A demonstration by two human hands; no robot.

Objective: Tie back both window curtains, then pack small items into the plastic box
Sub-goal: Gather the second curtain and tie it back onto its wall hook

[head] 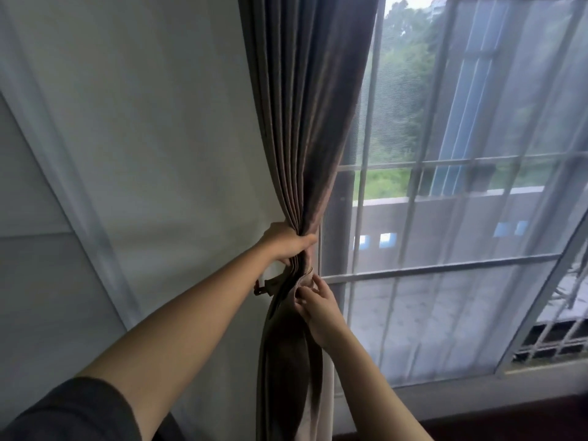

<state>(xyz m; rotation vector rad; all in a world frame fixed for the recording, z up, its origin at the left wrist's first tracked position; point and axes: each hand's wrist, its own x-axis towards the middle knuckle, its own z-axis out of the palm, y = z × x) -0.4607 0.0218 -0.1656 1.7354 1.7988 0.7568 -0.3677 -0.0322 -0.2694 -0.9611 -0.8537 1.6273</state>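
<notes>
A brown-grey curtain [305, 122] hangs at the window's left side, gathered into a tight bunch. My left hand [286, 241] grips the bunch from the wall side, fingers wrapped round the folds. Just below, my right hand [315, 300] pinches the fabric tieback band [302, 281] that runs around the curtain. The band's other end leads to a small dark hook [261, 286] on the wall. Below the band the curtain [286, 361] bulges and hangs down. No plastic box or small items are in view.
A sheer white curtain [461, 281] covers the barred window [439, 268] to the right. A pale wall [159, 154] lies to the left. The window sill [477, 399] runs along the lower right, with a dark surface below it.
</notes>
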